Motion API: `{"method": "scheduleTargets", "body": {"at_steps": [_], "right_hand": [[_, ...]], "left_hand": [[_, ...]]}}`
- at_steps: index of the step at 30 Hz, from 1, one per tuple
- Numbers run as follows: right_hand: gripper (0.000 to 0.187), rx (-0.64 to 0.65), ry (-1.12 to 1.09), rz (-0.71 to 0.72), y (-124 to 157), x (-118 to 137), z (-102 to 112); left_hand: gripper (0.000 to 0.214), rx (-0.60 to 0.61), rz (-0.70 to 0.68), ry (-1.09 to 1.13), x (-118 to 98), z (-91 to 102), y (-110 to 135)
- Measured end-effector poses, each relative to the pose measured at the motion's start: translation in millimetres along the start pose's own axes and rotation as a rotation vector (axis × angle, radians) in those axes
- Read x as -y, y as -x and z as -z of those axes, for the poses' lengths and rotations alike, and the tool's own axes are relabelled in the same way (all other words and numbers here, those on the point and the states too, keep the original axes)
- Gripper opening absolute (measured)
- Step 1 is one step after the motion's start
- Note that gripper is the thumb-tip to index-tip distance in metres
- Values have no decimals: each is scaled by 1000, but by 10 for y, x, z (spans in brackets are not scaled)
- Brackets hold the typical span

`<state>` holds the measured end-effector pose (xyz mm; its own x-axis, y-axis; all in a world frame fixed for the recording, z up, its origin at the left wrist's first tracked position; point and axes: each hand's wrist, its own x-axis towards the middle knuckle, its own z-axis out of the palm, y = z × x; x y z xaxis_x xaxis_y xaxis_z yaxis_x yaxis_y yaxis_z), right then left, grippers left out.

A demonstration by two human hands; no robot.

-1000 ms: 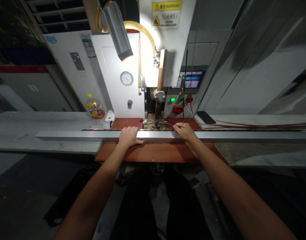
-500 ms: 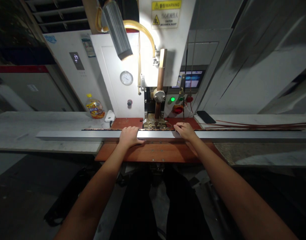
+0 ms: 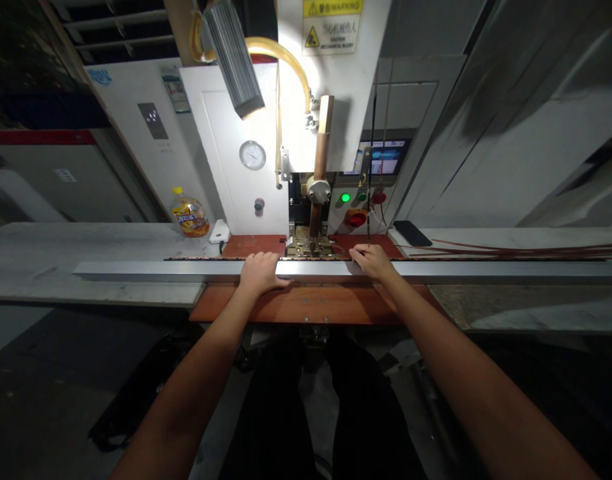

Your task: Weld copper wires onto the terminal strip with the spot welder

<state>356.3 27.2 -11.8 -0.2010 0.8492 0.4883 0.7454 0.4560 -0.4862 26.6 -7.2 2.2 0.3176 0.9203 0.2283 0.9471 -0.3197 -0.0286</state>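
A long silver metal bar (image 3: 316,269) lies crosswise in front of the machine. My left hand (image 3: 259,272) is wrapped over the bar, fingers curled at its far edge and thumb stretched along the near side. Along the bar's back edge runs a thin dark strip (image 3: 211,259) with coppery spots. My right hand (image 3: 373,261) is closed in a pinch at that back edge; whatever lies between its fingertips is too small to make out. Between my hands, a copper-coloured machine rod (image 3: 316,223) points down at a small brass-coloured fixture (image 3: 309,245) just behind the bar.
A reddish-brown board (image 3: 286,307) supports the bar's middle. Thin brown rods (image 3: 511,251) and a black phone (image 3: 412,233) lie at right. A bottle of orange liquid (image 3: 190,213) stands at left. Behind are a pressure gauge (image 3: 253,155), a lit green button (image 3: 345,198) and a screen (image 3: 386,157).
Both hands and the metal bar have shifted very slightly to the right. Their grips look the same.
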Motion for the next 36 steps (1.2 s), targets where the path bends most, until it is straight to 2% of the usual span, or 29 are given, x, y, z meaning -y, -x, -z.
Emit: {"method": "scheduleTargets", "body": {"at_steps": [14, 29, 36], "right_hand": [[35, -24, -7, -1, 8, -36, 30], [35, -21, -12, -3, 9, -24, 49], [36, -11, -16, 8, -22, -68, 28]], "left_hand": [[65, -42, -6, -35, -4, -106, -26], [66, -47, -7, -29, -21, -101, -36], [67, 8, -5, -36, -24, -50, -69]]}}
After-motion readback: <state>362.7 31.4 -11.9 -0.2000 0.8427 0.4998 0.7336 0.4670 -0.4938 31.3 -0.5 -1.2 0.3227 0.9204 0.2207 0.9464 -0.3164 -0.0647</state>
